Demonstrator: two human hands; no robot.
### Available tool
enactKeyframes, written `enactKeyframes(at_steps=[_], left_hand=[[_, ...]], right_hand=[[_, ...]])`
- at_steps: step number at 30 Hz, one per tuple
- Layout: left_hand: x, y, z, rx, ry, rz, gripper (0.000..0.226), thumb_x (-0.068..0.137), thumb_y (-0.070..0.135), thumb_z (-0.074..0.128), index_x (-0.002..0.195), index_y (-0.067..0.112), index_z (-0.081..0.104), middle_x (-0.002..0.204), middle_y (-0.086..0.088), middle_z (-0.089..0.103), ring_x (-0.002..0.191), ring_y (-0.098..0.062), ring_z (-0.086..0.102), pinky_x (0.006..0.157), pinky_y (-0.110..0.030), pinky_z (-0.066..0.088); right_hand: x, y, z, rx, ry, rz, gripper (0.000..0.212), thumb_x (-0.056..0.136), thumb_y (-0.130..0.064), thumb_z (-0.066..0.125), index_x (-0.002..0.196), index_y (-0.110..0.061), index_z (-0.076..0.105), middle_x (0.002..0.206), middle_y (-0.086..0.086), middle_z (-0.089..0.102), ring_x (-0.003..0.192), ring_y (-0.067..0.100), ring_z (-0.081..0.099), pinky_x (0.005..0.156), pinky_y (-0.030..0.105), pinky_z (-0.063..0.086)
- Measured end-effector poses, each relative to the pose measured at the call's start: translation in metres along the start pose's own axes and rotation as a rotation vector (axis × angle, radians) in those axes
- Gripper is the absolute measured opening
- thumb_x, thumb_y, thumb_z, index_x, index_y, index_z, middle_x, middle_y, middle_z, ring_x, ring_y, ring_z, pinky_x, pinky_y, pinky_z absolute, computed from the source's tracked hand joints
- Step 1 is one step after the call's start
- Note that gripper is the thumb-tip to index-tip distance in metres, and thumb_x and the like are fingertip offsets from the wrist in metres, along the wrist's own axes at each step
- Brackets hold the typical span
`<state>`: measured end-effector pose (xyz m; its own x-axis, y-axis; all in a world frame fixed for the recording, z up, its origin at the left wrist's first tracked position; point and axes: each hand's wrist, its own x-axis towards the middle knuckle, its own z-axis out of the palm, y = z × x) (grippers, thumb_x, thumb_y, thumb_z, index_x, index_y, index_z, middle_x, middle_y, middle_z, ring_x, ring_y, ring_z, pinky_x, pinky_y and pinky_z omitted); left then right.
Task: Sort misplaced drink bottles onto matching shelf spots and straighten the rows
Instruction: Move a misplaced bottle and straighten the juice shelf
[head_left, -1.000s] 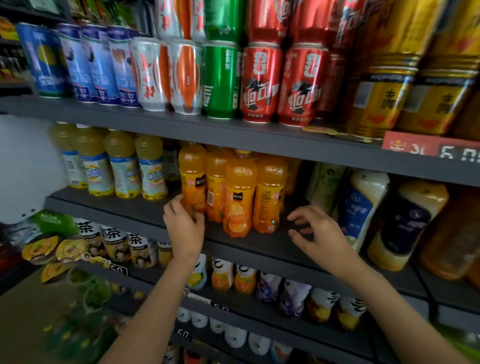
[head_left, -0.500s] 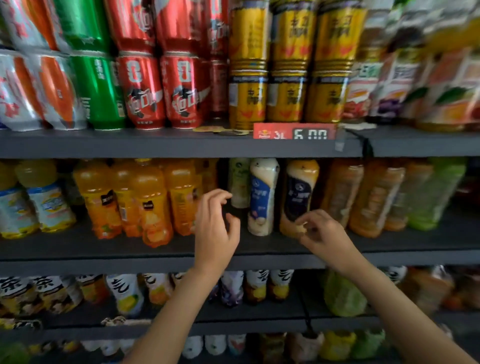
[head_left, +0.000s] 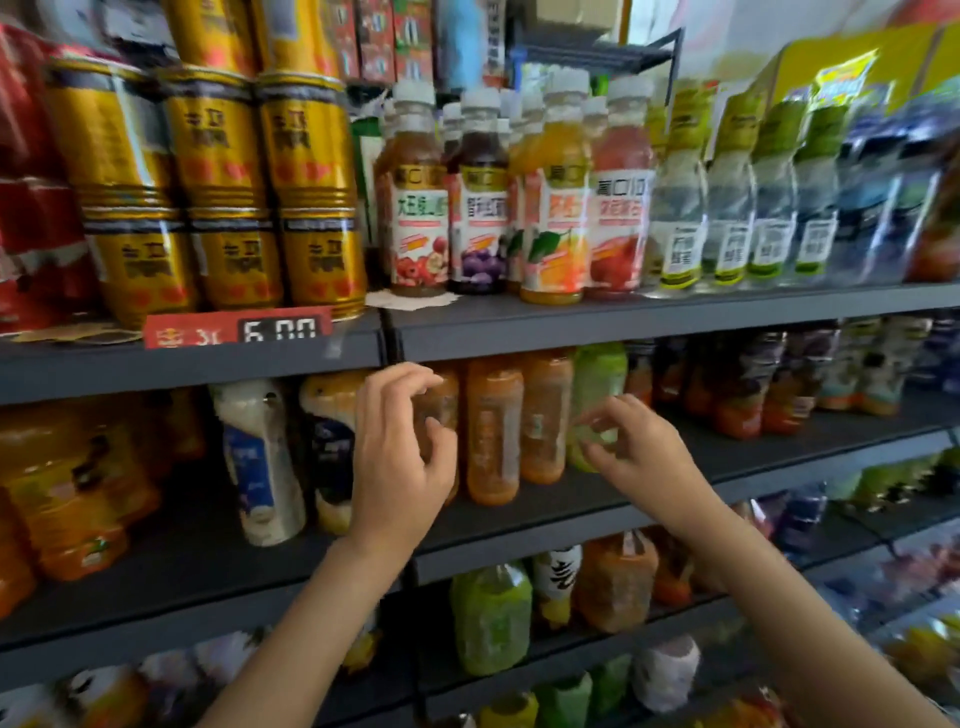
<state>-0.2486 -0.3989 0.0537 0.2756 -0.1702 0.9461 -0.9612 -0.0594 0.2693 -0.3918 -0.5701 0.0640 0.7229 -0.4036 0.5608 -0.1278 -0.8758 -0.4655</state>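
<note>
Gold cans (head_left: 228, 187) fill the upper shelf at ten o'clock. At centre, the left hand (head_left: 400, 457) hovers before an amber bottle (head_left: 441, 410), fingers loosely curled, holding nothing. The right hand (head_left: 636, 449) at three o'clock reaches toward a green bottle (head_left: 600, 384) — whether it touches, I cannot tell.

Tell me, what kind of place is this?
Most likely a small shop's drinks aisle. Dark shelves carry tight rows of gold cans and juice bottles, and a red price tag reading 6.00 is fixed to one shelf edge.
</note>
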Motion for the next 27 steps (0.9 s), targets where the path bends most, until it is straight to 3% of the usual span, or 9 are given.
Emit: enactKeyframes(at_steps=[2,6,8,12,15,18,22,24,27], left_hand=[[0.003,0.027,0.031,0.004,0.015,0.032,0.027,0.081,0.009,0.043,0.108,0.011,0.049,0.111,-0.003,0.046,0.105,-0.019,0.048,0.094,-0.027,0.04],[0.011,0.092,0.106,-0.039,0.0,-0.002,0.027,0.081,0.014,0.042,0.107,0.016,0.046,0.111,0.003,0.042,0.106,-0.014,0.046,0.094,-0.023,0.038],[0.013,0.124,0.147,-0.065,-0.044,0.017,0.028,0.08,0.016,0.042,0.108,0.017,0.045,0.109,0.006,0.041,0.104,-0.014,0.047,0.092,-0.026,0.04],[0.016,0.18,0.223,-0.149,-0.126,-0.014,0.03,0.079,0.02,0.04,0.108,0.024,0.041,0.1,0.018,0.035,0.089,-0.009,0.049,0.084,-0.028,0.042],[0.023,0.211,0.275,-0.184,-0.184,-0.046,0.031,0.081,0.015,0.046,0.108,0.027,0.04,0.1,0.015,0.039,0.085,-0.005,0.05,0.084,-0.039,0.046],[0.043,0.232,0.324,-0.219,-0.243,-0.051,0.04,0.082,0.003,0.055,0.112,0.025,0.04,0.104,0.01,0.047,0.089,-0.004,0.051,0.089,-0.043,0.045],[0.073,0.249,0.384,-0.276,-0.301,-0.039,0.043,0.084,0.002,0.056,0.119,0.021,0.04,0.111,0.012,0.047,0.094,-0.002,0.052,0.09,-0.026,0.043],[0.084,0.253,0.408,-0.338,-0.307,-0.067,0.044,0.086,0.002,0.054,0.118,0.026,0.037,0.112,0.012,0.048,0.094,0.0,0.054,0.082,-0.015,0.043],[0.101,0.251,0.435,-0.406,-0.252,-0.103,0.04,0.088,0.0,0.052,0.115,0.025,0.036,0.107,0.017,0.047,0.089,-0.001,0.057,0.074,-0.009,0.044]], right_hand=[[-0.004,0.032,-0.026,0.011,0.002,0.02,0.014,0.086,-0.01,0.063,0.097,-0.016,0.058,0.092,-0.006,0.051,0.087,0.016,0.056,0.077,0.02,0.046],[-0.018,0.107,-0.094,0.015,-0.014,0.043,0.015,0.087,-0.012,0.063,0.097,-0.021,0.057,0.098,-0.003,0.053,0.091,0.01,0.054,0.075,0.007,0.04],[-0.025,0.147,-0.13,-0.035,-0.002,0.071,0.014,0.087,-0.013,0.063,0.096,-0.022,0.057,0.097,-0.002,0.054,0.089,0.01,0.055,0.075,0.007,0.042],[-0.038,0.214,-0.19,-0.061,0.001,0.168,0.015,0.088,-0.013,0.061,0.104,-0.011,0.061,0.103,0.006,0.06,0.091,0.016,0.057,0.073,0.007,0.04],[-0.039,0.255,-0.227,-0.041,0.011,0.216,0.024,0.089,-0.018,0.062,0.112,-0.012,0.056,0.107,0.002,0.059,0.1,0.016,0.057,0.08,0.016,0.042],[-0.01,0.289,-0.269,0.026,0.158,0.339,0.047,0.086,-0.03,0.065,0.125,-0.01,0.047,0.113,0.0,0.055,0.108,0.017,0.053,0.087,0.026,0.044],[0.06,0.329,-0.313,0.091,0.386,0.369,0.067,0.083,-0.034,0.068,0.135,-0.007,0.036,0.134,0.007,0.049,0.122,0.021,0.047,0.094,0.029,0.039],[0.093,0.351,-0.321,0.096,0.431,0.346,0.069,0.084,-0.035,0.068,0.136,-0.005,0.034,0.134,0.01,0.048,0.122,0.023,0.047,0.097,0.032,0.04],[0.135,0.374,-0.328,-0.02,0.472,0.312,0.07,0.087,-0.037,0.062,0.139,-0.002,0.03,0.139,0.014,0.041,0.125,0.029,0.044,0.101,0.038,0.038]])
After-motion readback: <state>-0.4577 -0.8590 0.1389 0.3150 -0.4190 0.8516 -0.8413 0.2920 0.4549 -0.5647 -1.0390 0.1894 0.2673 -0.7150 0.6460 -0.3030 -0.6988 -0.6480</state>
